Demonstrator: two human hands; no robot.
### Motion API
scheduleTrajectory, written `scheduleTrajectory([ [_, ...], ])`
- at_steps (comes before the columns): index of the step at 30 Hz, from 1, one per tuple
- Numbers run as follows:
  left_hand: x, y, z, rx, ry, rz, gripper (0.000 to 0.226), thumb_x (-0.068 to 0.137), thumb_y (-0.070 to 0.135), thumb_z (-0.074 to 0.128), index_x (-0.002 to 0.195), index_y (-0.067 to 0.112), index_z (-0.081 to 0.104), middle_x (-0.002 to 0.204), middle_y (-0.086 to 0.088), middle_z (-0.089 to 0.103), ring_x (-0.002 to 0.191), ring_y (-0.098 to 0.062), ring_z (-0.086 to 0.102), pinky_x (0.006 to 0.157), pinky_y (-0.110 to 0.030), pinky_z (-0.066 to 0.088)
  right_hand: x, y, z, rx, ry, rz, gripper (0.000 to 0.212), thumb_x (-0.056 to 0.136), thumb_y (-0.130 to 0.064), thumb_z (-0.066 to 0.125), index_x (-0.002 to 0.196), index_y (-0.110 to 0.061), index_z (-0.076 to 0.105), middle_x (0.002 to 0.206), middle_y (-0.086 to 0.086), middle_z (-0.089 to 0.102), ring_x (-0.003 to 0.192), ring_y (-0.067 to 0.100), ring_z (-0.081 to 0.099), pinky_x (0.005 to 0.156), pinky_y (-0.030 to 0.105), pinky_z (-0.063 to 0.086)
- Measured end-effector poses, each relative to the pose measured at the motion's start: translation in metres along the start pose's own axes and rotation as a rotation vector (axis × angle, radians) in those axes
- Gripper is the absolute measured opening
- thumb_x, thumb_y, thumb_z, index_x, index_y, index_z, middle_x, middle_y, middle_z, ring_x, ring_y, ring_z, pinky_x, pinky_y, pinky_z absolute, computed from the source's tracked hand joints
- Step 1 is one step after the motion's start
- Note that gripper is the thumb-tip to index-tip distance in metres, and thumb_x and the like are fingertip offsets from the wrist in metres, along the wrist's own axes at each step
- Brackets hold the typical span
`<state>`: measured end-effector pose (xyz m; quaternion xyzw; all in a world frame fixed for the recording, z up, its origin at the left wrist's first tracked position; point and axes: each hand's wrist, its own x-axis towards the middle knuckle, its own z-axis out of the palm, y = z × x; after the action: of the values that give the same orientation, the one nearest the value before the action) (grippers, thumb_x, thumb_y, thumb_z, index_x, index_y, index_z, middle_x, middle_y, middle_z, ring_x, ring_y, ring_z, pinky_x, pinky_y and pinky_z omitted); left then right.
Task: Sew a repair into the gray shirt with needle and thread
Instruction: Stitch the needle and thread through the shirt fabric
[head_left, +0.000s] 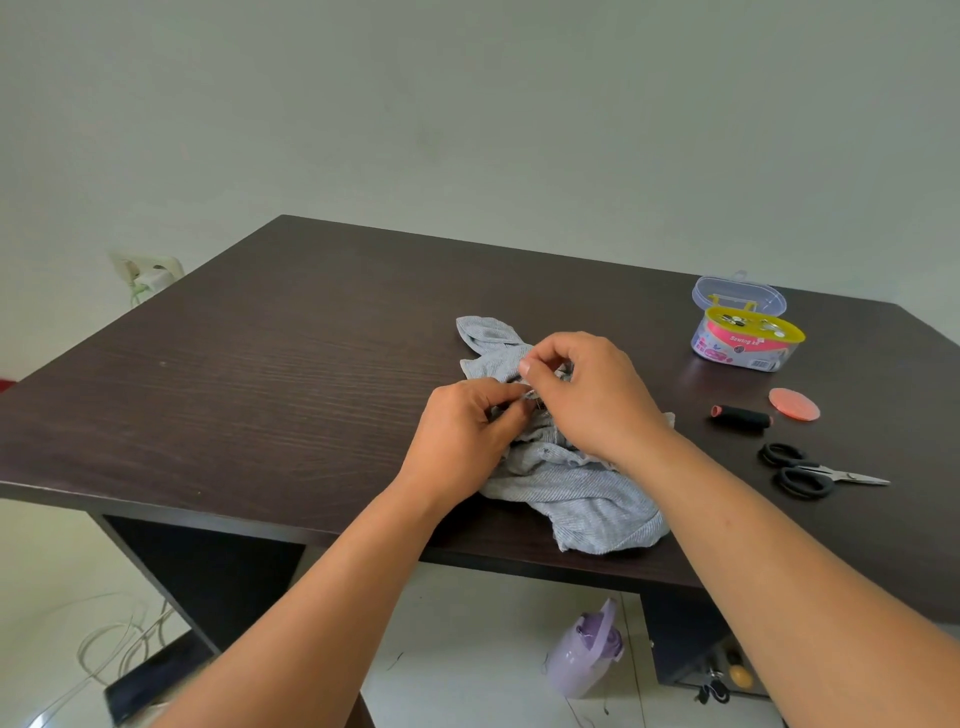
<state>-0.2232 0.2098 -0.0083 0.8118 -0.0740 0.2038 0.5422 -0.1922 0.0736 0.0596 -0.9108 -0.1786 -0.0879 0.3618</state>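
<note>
Both sets of fingers are curled in tight over the same bunched-up fold of the gray shirt (561, 483). The left hand (457, 441) pinches the fabric, and the right hand (587, 395) pinches right next to it, thumb against fingertips. The needle itself is too small to make out, so I can't say which hand has it. Looks like mid-stitch to me; the next bit probably needs the fold held steady while the thread gets drawn snug without puckering.

The shirt sits crumpled near the front edge of a dark wood-grain desk (260, 374). Off to the right: black thread spool (742, 417), black-handled scissors (810, 474), a pink disc (794, 404) and an open sewing kit box (747, 332). Pale wall behind, a lilac bottle (584, 660) on the floor.
</note>
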Motion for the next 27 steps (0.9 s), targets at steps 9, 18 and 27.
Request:
scheduleTrajectory([
  [9,0.000,0.002,0.000,-0.014,0.019,-0.059,0.017,0.096,0.017,0.067,0.087,0.019,0.081,0.064,-0.006,0.066,0.048,-0.002,0.046,0.049,-0.021,0.039,0.013,0.002,-0.017,0.630,0.139,0.190,0.018,0.103,-0.017,0.049,0.089,-0.019,0.060,0.069,-0.004,0.070,0.068,0.012,0.072,0.066,0.024,0.053],
  [18,0.001,0.005,-0.002,-0.024,0.066,-0.131,0.021,0.096,0.017,0.065,0.081,0.012,0.078,0.052,0.002,0.057,0.046,-0.006,0.041,0.047,-0.021,0.036,0.009,0.009,-0.051,-0.048,-0.119,0.115,0.012,0.090,-0.032,0.066,0.085,-0.023,0.073,0.056,-0.014,0.057,0.051,0.000,0.052,0.055,0.026,0.040],
  [27,0.002,0.004,-0.003,-0.040,0.071,-0.164,0.019,0.097,0.019,0.066,0.084,0.015,0.080,0.046,0.014,0.050,0.039,-0.002,0.040,0.044,-0.014,0.031,0.002,-0.002,-0.074,0.310,-0.601,0.149,0.030,0.092,-0.017,0.067,0.115,-0.034,0.073,0.051,-0.011,0.042,0.051,0.011,0.028,0.053,0.024,0.030],
])
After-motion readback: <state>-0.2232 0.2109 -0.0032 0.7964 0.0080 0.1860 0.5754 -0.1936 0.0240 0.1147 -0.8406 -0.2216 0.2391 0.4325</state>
